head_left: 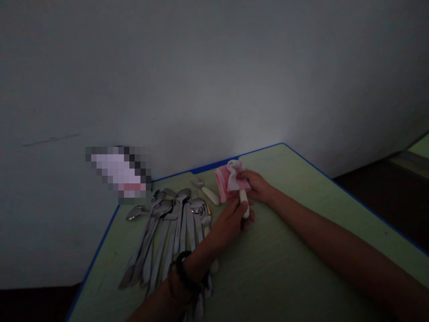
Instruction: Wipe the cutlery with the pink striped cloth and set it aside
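My left hand (235, 215), a dark bracelet on its wrist, is closed round the white handle (244, 203) of a utensil. The utensil's head is hidden in a pink and white cloth (224, 183), so its kind does not show. My right hand (256, 185) pinches this cloth around the upper end. Just left of the cloth lies a fork with a cream handle (210, 195). A pile of metal spoons and forks (164, 219) spreads to the left, partly hidden under my left forearm. Another fork with a pale handle (206, 219) lies close to my left wrist.
The green table (301, 250) has a blue edge and stands against a grey wall (214, 80). A phone-like object (117, 172), blurred out, leans at the table's far left corner. Dark floor (385, 192) shows to the right.
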The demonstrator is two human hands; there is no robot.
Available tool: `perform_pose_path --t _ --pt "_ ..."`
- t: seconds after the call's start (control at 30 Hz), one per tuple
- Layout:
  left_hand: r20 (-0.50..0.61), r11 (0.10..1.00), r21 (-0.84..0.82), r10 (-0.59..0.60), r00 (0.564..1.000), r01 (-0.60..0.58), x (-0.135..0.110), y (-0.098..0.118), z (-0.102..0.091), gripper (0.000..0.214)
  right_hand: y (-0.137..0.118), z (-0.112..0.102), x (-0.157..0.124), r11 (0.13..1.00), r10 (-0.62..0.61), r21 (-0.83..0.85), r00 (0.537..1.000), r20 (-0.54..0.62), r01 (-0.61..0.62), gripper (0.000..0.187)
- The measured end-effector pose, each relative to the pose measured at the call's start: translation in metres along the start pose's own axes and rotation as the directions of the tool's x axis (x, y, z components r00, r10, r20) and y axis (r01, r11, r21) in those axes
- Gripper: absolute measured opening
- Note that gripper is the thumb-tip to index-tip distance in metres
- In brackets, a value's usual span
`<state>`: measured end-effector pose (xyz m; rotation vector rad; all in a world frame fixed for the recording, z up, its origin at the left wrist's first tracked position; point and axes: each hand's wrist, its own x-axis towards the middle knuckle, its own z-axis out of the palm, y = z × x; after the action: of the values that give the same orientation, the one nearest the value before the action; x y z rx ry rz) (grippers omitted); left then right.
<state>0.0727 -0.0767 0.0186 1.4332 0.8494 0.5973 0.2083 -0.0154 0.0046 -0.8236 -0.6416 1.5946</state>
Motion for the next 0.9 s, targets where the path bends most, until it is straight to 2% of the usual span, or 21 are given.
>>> perform_pose_path --t 0.17,0.33,0.53,0.67,0.9 --pt "0.013 1.000 -0.008 -0.021 1.000 0.021 -0.001 0.001 0.001 0.026 0.000 0.003 -0.002 0.999 0.004 0.037 0.999 0.050 -0.006 0.015" --pt "0.033 0.999 -0.015 -0.028 0.999 0.029 -0.002 0.003 0.002 0.025 0.002 0.001 0.003 0.992 -0.001 0.126 0.999 0.034 -0.003 0.025" --pt "0.021 0.997 -0.064 -0.040 0.999 0.041 -0.001 -0.003 0.000 0.027 -0.003 0.000 0.007 0.966 -0.063 0.259 0.982 0.176 0.016 0.020" --pt "0.010 0.994 -0.103 -0.016 1.000 0.016 -0.001 -0.007 0.000 0.030 -0.003 -0.003 0.006 0.946 -0.072 0.322 0.987 0.146 0.021 0.027" --pt "0.016 0.997 -0.073 -0.014 1.000 0.015 -0.001 -0.001 0.001 0.028 -0.003 -0.002 0.005 0.941 -0.073 0.337 0.989 0.127 0.026 0.027"
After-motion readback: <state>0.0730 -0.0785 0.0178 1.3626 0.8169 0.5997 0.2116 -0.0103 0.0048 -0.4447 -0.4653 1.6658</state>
